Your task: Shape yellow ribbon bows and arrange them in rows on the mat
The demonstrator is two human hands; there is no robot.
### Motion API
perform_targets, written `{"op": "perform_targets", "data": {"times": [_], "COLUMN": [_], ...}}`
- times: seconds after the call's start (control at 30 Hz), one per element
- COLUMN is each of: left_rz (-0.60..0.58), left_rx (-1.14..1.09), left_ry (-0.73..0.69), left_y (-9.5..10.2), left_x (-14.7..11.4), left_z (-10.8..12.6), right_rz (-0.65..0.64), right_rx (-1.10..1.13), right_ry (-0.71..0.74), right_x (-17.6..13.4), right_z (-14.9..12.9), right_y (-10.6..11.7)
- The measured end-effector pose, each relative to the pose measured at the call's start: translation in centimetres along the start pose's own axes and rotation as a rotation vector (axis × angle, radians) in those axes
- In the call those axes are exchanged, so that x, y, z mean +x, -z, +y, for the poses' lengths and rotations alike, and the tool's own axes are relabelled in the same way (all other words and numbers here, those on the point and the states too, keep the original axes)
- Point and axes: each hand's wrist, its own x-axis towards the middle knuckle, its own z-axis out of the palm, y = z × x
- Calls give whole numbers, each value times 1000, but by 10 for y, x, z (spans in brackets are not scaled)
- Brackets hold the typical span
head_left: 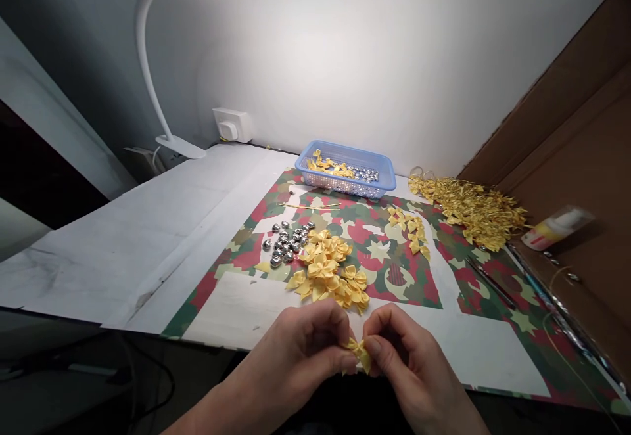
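Between my two hands, near the table's front edge, is a yellow ribbon bow (361, 351). My left hand (315, 343) pinches its left side between thumb and fingers. On the other side, my right hand (401, 349) grips it the same way, its thumb over the ribbon. Just beyond my hands lies a loose pile of yellow bows (325, 267). Left of that pile several shiny silver jingle bells (286, 244) are heaped together. The parts of the held bow under my fingers are hidden.
A blue basket (345, 188) with bows and small silver pieces stands by the wall. More bows (414, 228) lie at right, before a large yellow heap (478, 211). Tweezers (490, 282), a bottle (557, 228) and cardboard (562, 93) are further right; a lamp (148, 54) stands left.
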Motion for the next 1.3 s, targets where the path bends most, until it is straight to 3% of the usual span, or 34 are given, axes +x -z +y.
{"op": "perform_targets", "data": {"times": [0.13,0.3,0.47,0.77,0.9,1.1,1.3], "left_rz": [-45,23,-13,82,66,103,60], "left_rx": [-267,-343,-422,-253,-255,-456,-344], "left_ry": [5,30,79,9,55,121,124], "left_y": [-1,-4,-3,-1,-4,-12,-10], "left_x": [0,0,0,2,-2,0,1], "left_z": [-1,-2,0,-8,-2,-2,-5], "right_rz": [28,94,173,9,85,115,108], "right_rx": [62,190,440,313,248,282,307], "right_ry": [7,5,-44,-95,-85,-116,-125], "right_x": [-1,-3,-4,1,-2,-3,-2], "right_z": [-1,-8,-13,1,-2,-6,-6], "right_y": [-1,-9,-14,-6,-11,-15,-12]}}
